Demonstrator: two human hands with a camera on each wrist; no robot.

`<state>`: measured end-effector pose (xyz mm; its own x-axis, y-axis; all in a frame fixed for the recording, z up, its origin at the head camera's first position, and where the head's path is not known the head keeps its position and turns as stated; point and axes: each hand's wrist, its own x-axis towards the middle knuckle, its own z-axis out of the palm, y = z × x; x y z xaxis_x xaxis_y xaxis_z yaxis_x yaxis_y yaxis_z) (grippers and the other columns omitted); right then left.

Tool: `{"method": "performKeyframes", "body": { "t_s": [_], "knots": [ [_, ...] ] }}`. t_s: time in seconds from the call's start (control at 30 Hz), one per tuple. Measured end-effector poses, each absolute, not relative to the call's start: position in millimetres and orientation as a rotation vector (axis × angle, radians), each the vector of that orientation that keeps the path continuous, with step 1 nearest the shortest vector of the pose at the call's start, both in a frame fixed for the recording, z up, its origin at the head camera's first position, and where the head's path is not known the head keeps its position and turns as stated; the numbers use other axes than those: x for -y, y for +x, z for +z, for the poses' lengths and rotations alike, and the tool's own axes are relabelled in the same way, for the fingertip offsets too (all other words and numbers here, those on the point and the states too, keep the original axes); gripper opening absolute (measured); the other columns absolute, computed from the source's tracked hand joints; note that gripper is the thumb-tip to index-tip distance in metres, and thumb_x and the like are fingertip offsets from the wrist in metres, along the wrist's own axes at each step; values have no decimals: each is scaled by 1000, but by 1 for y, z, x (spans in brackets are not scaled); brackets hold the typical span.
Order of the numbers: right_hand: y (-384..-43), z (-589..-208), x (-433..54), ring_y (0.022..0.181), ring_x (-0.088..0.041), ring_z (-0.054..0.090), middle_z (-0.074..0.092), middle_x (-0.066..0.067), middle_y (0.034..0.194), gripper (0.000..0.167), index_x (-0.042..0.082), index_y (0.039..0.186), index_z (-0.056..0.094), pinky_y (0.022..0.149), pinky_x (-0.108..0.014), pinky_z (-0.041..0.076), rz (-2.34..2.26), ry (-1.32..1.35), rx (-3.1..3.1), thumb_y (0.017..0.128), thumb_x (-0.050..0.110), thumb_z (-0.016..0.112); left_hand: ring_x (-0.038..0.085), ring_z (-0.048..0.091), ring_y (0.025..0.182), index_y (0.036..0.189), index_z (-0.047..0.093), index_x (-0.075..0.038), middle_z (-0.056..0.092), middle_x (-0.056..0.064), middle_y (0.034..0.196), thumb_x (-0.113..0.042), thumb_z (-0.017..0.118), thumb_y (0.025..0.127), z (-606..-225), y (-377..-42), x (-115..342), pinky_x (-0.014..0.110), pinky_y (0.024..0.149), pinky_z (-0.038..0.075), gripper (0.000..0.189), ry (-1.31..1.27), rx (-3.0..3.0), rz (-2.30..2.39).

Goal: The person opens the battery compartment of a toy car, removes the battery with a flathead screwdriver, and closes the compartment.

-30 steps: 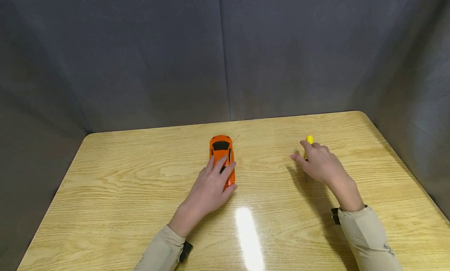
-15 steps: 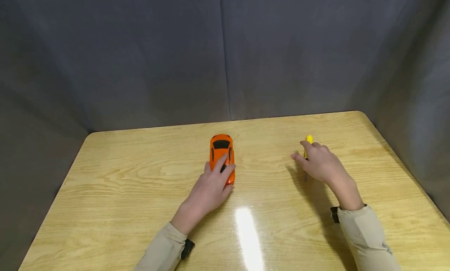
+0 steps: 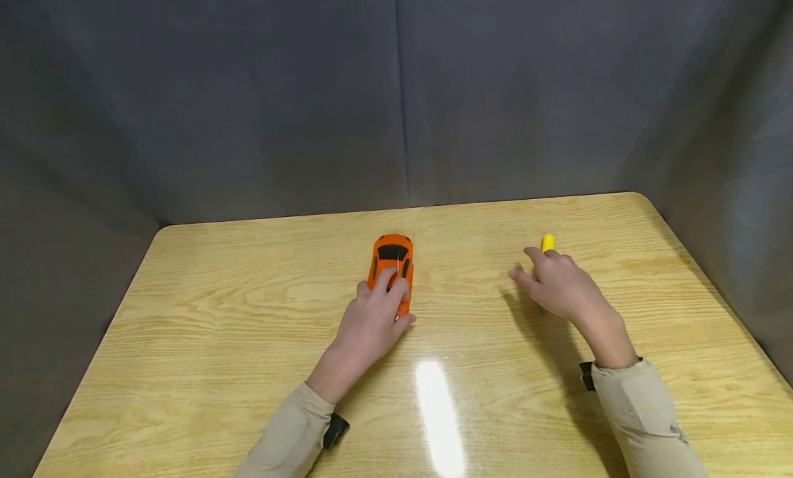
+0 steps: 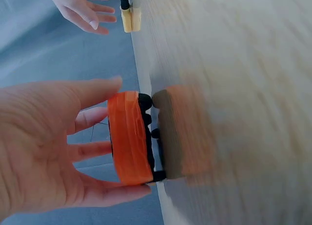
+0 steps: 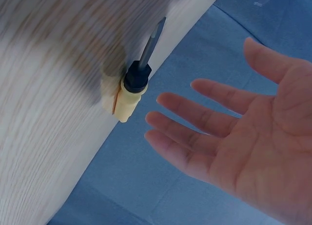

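Observation:
An orange toy car (image 3: 393, 253) with dark windows points away from me at the middle of the table. My left hand (image 3: 370, 316) grips it from above, thumb on one side and fingers on the other; in the left wrist view the car (image 4: 129, 137) has its black wheels close over its reflection in the tabletop. To the right, a screwdriver (image 5: 136, 78) lies on the table, with a yellow handle, black collar and metal shaft. My right hand (image 3: 565, 288) hovers beside and over it, fingers spread and apart from it, hiding most of it in the head view.
The glossy wooden table (image 3: 248, 271) carries a bright light reflection near its front. A dark grey curtain (image 3: 279, 106) stands behind the table and along both sides. Black straps sit at both sleeve cuffs.
My left hand's fingers, spread over the car earlier, have drawn in round it and bent. The right hand stays almost still near the screwdriver. The head view has shifted slightly.

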<state>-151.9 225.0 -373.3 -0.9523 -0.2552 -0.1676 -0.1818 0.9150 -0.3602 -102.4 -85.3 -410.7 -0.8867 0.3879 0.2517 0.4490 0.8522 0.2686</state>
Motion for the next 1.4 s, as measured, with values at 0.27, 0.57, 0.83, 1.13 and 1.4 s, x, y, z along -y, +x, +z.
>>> {"method": "performKeyframes", "body": {
  "t_s": [0.27,0.57,0.83,1.13,1.4],
  "knots": [
    [-152,-374,-225,121,-58,54,54,-41,131,65,-12,149,42,89,-68,50,-507,-332,-2860,109,39,51,35,59,84,131,63,-13,54,10,139,-18,65,89,-405,-111,92,40,57,54,42,-442,2903,-703],
    [-152,-372,-225,122,-57,53,53,-41,133,64,-12,148,43,91,-68,49,-515,-343,-2859,109,38,52,35,51,138,144,63,-18,49,10,156,-18,45,101,-396,-124,111,52,106,47,47,-186,2745,-1350],
    [-151,-370,-225,118,-53,58,59,-36,127,65,-13,147,44,90,-65,51,-530,-332,-2832,109,39,51,28,60,120,135,68,-18,59,6,145,-23,32,110,-387,-134,131,42,98,51,45,129,2477,-2023],
    [-151,-367,-227,120,-54,58,59,-37,131,66,-15,146,45,91,-66,51,-519,-332,-2837,109,39,51,20,74,68,136,63,-13,75,5,101,-55,34,110,-385,-137,144,23,45,53,57,256,2040,-2773],
    [-150,-362,-227,107,-50,65,61,-37,127,62,-15,141,50,84,-64,53,-536,-359,-2885,109,38,53,29,77,76,148,48,-4,70,13,114,-13,58,102,-381,-133,139,25,52,58,47,18,2091,-2876]
  ]
}}
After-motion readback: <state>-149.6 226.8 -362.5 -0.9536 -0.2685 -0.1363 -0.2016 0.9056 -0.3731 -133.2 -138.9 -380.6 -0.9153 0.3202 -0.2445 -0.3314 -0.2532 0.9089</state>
